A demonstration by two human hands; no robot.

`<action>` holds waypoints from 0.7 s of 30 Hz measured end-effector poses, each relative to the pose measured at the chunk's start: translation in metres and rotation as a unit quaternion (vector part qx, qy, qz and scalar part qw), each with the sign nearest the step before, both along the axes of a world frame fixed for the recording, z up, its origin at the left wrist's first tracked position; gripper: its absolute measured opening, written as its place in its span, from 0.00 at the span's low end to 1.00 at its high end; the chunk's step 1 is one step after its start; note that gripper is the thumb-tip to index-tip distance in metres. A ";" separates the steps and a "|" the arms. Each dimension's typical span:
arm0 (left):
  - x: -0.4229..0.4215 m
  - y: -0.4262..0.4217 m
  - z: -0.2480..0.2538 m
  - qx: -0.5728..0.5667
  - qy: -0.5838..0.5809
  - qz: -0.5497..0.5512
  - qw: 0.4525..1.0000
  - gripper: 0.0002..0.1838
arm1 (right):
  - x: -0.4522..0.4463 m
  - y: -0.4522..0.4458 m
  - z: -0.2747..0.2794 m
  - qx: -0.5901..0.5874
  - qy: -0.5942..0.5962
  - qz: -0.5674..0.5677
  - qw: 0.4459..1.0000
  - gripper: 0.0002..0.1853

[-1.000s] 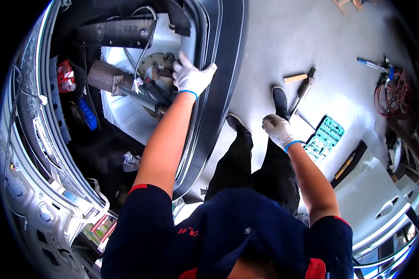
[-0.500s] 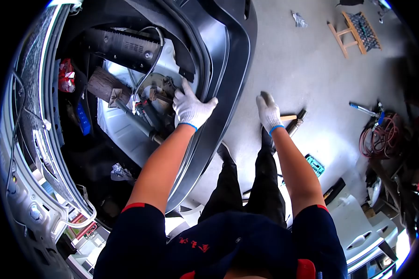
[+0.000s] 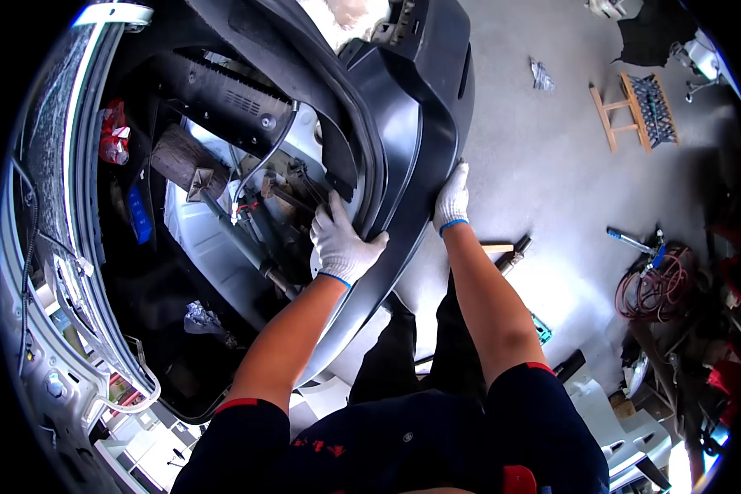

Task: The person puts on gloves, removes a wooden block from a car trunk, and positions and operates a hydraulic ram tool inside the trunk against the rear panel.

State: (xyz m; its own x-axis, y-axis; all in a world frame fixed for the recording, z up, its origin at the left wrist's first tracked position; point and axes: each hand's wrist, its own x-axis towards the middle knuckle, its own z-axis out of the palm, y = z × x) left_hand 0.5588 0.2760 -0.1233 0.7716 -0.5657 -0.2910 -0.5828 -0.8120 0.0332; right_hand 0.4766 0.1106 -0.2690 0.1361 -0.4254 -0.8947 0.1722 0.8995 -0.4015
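Observation:
My left hand (image 3: 343,244), in a white knit glove with a blue cuff, lies at the inner rim of a car's open trunk. Its fingers are stretched into the trunk and the thumb is spread toward the bumper. On the outer side of the dark bumper (image 3: 441,123), my right hand (image 3: 453,196), gloved the same way, rests with fingers extended along the surface. Just inside the rim near my left hand are a rusty metal part (image 3: 281,193) and a long grey jack-like rod (image 3: 243,239). A wooden block (image 3: 181,155) stands at the rod's far end.
A black trim panel (image 3: 222,89) and a blue item (image 3: 140,212) are in the trunk. On the floor at right are a hammer (image 3: 514,253), a coiled red hose (image 3: 659,284), a wooden folding stool (image 3: 634,111) and a teal item (image 3: 541,329). The raised tailgate (image 3: 82,206) stands at left.
My right hand has moved from over the floor onto the bumper's outer side. My left hand has shifted slightly down along the rim. More of the bumper's far end now shows.

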 end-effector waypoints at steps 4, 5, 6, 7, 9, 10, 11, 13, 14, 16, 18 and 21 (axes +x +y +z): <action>0.000 0.001 -0.005 -0.009 0.000 -0.004 1.000 0.70 | -0.001 -0.002 -0.002 -0.006 0.031 0.014 0.999 0.49; 0.000 0.003 -0.005 -0.009 -0.001 -0.001 1.000 0.71 | -0.003 -0.003 0.001 0.006 0.044 0.035 0.998 0.49; 0.001 0.002 -0.007 -0.012 -0.002 0.000 1.000 0.71 | -0.003 -0.007 0.004 0.015 0.057 0.055 0.997 0.50; 0.003 0.000 -0.007 -0.020 -0.002 0.001 1.000 0.71 | -0.003 -0.013 0.007 0.006 0.057 0.056 0.997 0.50; 0.002 0.001 -0.003 0.000 0.015 0.010 1.000 0.72 | -0.009 -0.016 0.003 0.010 0.082 0.131 0.988 0.51; 0.002 0.000 -0.002 -0.008 0.018 0.015 1.000 0.72 | -0.010 -0.019 -0.002 0.002 0.086 0.136 0.987 0.51; 0.001 -0.001 -0.001 0.003 0.011 0.019 1.000 0.72 | -0.010 -0.021 -0.009 -0.006 0.085 0.137 0.987 0.52; 0.000 -0.003 0.004 0.012 0.018 0.024 0.999 0.71 | -0.011 -0.040 0.001 -0.051 0.097 0.163 0.981 0.48; 0.000 -0.006 0.012 0.009 0.028 0.027 0.999 0.70 | -0.010 -0.053 -0.004 -0.060 0.101 0.171 0.978 0.48; -0.003 -0.006 0.008 -0.028 0.006 0.034 0.999 0.67 | -0.018 -0.071 -0.020 -0.146 0.043 0.221 0.963 0.48; -0.010 -0.029 0.025 -0.082 0.003 0.082 0.993 0.63 | -0.007 -0.101 0.034 -0.192 0.090 0.262 0.941 0.45; -0.005 -0.081 0.056 -0.296 -0.033 0.065 0.952 0.56 | 0.011 -0.137 0.060 -0.384 0.117 0.300 0.866 0.35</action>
